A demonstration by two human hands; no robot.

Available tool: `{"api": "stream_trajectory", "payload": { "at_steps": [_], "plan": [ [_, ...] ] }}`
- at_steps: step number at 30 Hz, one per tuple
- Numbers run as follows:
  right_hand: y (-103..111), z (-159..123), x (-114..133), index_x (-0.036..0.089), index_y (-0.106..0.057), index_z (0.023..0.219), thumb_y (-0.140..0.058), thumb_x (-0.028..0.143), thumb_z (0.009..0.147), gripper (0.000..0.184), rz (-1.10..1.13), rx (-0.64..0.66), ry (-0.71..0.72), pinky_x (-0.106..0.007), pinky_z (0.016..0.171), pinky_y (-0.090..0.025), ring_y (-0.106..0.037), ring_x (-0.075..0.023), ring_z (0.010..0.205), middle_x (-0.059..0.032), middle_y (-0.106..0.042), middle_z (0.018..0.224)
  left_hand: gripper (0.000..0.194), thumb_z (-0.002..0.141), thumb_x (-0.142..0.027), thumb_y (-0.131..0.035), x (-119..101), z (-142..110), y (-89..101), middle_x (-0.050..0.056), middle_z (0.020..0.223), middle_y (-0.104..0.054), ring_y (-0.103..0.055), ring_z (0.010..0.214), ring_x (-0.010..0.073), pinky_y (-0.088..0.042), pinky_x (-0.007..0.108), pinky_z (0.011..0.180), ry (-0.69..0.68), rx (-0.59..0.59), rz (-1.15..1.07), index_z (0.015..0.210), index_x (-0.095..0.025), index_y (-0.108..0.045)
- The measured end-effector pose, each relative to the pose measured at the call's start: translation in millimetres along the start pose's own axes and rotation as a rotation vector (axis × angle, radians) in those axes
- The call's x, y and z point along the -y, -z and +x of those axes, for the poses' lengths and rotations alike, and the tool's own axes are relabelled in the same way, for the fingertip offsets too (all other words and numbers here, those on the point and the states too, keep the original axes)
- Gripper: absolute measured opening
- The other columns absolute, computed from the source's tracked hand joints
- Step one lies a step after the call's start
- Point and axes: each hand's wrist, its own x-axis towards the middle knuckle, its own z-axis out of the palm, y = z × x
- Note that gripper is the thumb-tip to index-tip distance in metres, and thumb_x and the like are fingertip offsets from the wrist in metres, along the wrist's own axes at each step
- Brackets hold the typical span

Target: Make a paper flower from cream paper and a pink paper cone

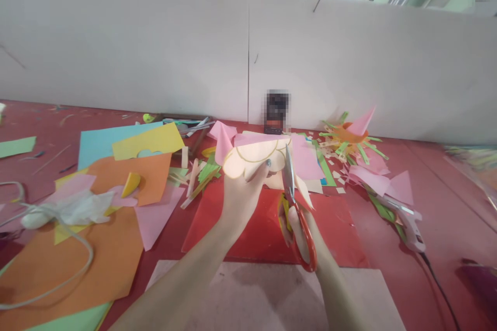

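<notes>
My left hand [243, 197] is closed on a piece of cream paper [237, 161] with scalloped, gold-lined curves, held above the table. My right hand [297, 223] is wrapped round a pair of scissors [310, 248] with red handles. Their metal blades point away from me and meet the right edge of the cream paper, where a loose strip hangs down. Something yellow [286, 212] shows by the right fingers; I cannot make out whether it belongs to the scissors. Below both hands lies a red sheet [217, 222].
Coloured paper sheets [116, 264], a plastic bag [83, 209] and a white cable lie at left. To the right are a glue gun [411, 232] with its cord and an orange-and-green paper piece [351, 134]. A phone-like device [276, 111] leans on the white partition [155, 36].
</notes>
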Motion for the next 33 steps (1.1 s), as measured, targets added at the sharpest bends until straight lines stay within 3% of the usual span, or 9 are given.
{"api": "stream_trajectory", "payload": {
  "at_steps": [7, 13, 23, 33],
  "plan": [
    [-0.8, -0.1, -5.9, 0.020, -0.046, 0.080, -0.037, 0.063, 0.083, 0.044, -0.005, -0.012, 0.055, -0.023, 0.038, -0.031, -0.035, -0.0096, 0.039, 0.0048, -0.038, 0.049, 0.023, 0.077, -0.027, -0.060, 3.8, -1.5, -1.6, 0.007, 0.102, -0.069, -0.063, 0.098, 0.0199, -0.047, 0.030, 0.091, -0.035, 0.038, 0.072, 0.097, -0.016, -0.066],
    [-0.6, 1.0, -6.7, 0.020, -0.043, 0.075, -0.038, 0.062, 0.084, 0.043, 0.005, -0.011, 0.049, -0.021, 0.035, -0.028, -0.034, -0.0084, 0.036, 0.0052, -0.039, 0.047, 0.019, 0.078, -0.026, -0.059, 4.8, -0.9, -1.2, 0.006, 0.092, -0.071, -0.066, 0.089, 0.0195, -0.050, 0.030, 0.086, -0.029, 0.063, 0.075, 0.093, -0.016, -0.067],
    [-3.9, 0.9, -8.6, 0.021, -0.041, 0.073, -0.039, 0.064, 0.082, 0.045, 0.049, -0.043, 0.059, -0.019, 0.031, -0.021, -0.026, -0.0057, 0.029, 0.0092, -0.031, 0.039, 0.023, 0.077, -0.027, -0.060, 6.9, -0.4, 0.1, 0.006, 0.100, -0.070, -0.064, 0.096, 0.0189, -0.049, 0.030, 0.089, -0.016, 0.033, 0.095, 0.098, -0.017, -0.066],
    [-2.7, -1.2, -8.3, 0.021, -0.041, 0.070, -0.042, 0.062, 0.082, 0.043, 0.005, -0.050, 0.037, -0.020, 0.033, -0.024, -0.028, -0.0063, 0.032, 0.0081, -0.033, 0.039, 0.021, 0.076, -0.024, -0.059, 0.5, 1.0, 3.3, 0.006, 0.095, -0.072, -0.066, 0.090, 0.0205, -0.053, 0.026, 0.072, 0.040, 0.028, 0.096, 0.094, -0.015, -0.067]
  ]
}}
